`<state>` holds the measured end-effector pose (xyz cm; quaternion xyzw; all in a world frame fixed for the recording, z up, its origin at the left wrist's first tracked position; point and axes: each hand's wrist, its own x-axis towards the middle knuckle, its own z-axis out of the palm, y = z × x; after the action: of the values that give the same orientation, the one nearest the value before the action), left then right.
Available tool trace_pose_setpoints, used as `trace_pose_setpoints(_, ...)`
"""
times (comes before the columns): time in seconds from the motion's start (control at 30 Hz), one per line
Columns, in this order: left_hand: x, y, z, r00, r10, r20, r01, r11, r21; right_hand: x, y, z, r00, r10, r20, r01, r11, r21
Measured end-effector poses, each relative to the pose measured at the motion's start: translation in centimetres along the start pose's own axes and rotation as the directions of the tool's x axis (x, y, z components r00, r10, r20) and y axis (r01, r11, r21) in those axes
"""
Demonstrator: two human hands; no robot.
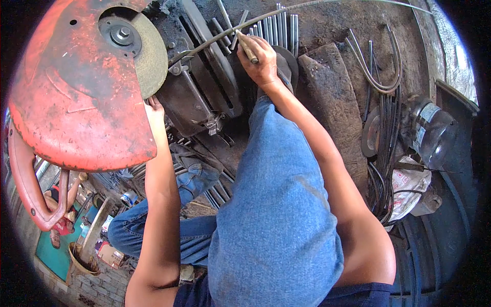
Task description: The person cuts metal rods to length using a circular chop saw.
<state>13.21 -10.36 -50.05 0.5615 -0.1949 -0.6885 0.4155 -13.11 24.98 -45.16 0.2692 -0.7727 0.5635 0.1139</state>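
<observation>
A red cut-off saw (87,102) fills the upper left, with a bare abrasive disc (151,56) showing beside its guard. My left hand (154,108) is just below the disc's lower edge. The guard hides part of that hand, and its fingers barely show. A long thin metal rod (225,33) runs from the saw's clamp area toward the upper right, bending with the lens. Close to this rod, my right hand (262,60) has its fingers wrapped round a short brownish stick (248,50). The stick's upper end meets or overlaps the rod; I cannot tell which.
Several cut metal rods (279,28) lie beyond my right hand. A worn wooden board (332,97), a bent metal hoop (391,84) and a bundle of dark rods (388,133) lie to the right. The saw's spring (197,94) stands between my arms. Another person (59,225) is at lower left.
</observation>
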Motion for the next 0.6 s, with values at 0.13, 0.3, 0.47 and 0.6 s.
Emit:
trace_pose_setpoints(0.13,-0.1,0.1,0.1,1.0,0.0,-0.007,0.0,1.0,0.007,0.1,0.0,0.3,1.0,0.012,0.004,-0.012,0.999,0.035)
trace_pose_setpoints(0.3,0.4,0.0,-0.3,0.998,0.005,-0.059,-0.004,1.0,0.013,0.4,0.0,0.2,1.0,0.02,-0.011,-0.019,0.999,0.051)
trace_pose_setpoints(0.47,1.3,-0.1,-0.8,1.0,0.007,-0.012,-0.007,1.0,0.008,0.4,-0.1,0.3,0.999,0.025,-0.037,-0.022,0.997,0.077)
trace_pose_setpoints(0.6,0.6,-0.3,-0.4,1.0,0.004,-0.024,-0.004,1.0,0.022,-0.6,-0.3,-0.2,0.998,0.063,-0.015,-0.063,0.998,0.026)
